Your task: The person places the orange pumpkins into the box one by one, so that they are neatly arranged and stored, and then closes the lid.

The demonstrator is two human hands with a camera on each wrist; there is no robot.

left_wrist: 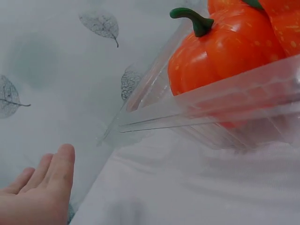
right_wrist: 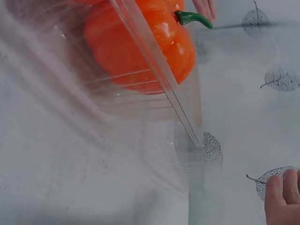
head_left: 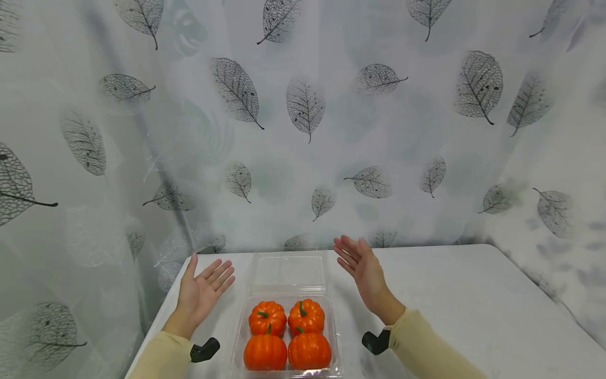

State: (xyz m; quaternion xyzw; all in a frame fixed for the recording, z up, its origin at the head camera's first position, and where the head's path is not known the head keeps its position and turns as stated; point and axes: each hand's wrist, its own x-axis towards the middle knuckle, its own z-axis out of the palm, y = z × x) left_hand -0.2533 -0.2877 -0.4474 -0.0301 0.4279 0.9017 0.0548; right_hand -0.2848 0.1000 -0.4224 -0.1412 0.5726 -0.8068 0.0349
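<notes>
Several small orange toy pumpkins (head_left: 265,352) with green stems sit in two rows inside a clear plastic clamshell box (head_left: 335,337). Its transparent lid (head_left: 289,271) is folded back flat toward the far side. To the left of the box, my left hand (head_left: 201,295) is held palm up with straight fingers, touching nothing. On the other side my right hand (head_left: 364,271) is raised, fingers extended, its palm turned toward the box. From the left wrist, a pumpkin (left_wrist: 225,56) shows above the box wall; the right wrist view shows another pumpkin (right_wrist: 126,51) through the clear side.
The box stands on a white-covered table (head_left: 450,295). Behind it and along both sides hangs a pale curtain (head_left: 331,158) printed with dark leaf skeletons. Each forearm wears a long cream sleeve (head_left: 426,342) and a black wrist device (head_left: 205,349).
</notes>
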